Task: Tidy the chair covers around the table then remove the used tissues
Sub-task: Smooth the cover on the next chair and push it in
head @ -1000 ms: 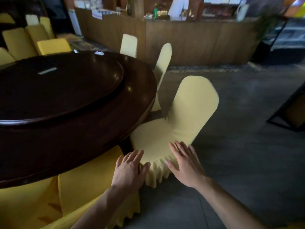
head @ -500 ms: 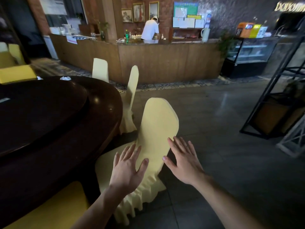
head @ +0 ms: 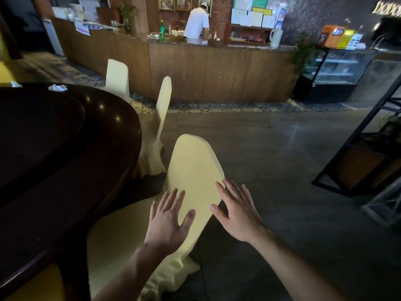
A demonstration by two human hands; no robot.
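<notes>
Left hand point(head: 167, 222): fingers point(head: 173, 198) spread and straight, overlapping the lower part of the nearest chair cover's point(head: 193, 170) backrest, lower centre of frame. Can't tell whether they actually touch the fabric. Holds nothing.

Right hand point(head: 236, 213): fingers point(head: 232, 190) likewise spread and straight, thumb pointing in toward the backrest's right edge, just beside it. Contact unclear. Holds nothing.

That pale yellow cover sits over a chair just right of the dark round counter point(head: 65, 159); its skirt bunches on the floor point(head: 271, 159) at lower centre. Two more covered chairs: second chair point(head: 160, 118) edge-on at centre, third chair point(head: 117, 77) upper left of centre, both by the counter rim.

Used tissues point(head: 57, 88): crumpled white wad on the counter's far edge, upper left; another white scrap point(head: 15, 84) at the far left edge. No containers with visible contents near the hands.

Versus 0.5 s ago: view has shifted toward the chair, backrest looms larger, both hands sit higher against it. Hand pose unchanged, both flat and open-palmed.

Background: long wooden bar point(head: 217, 72) across the top, a person in white point(head: 195, 22) behind it, black metal rack point(head: 358, 137) at right.
</notes>
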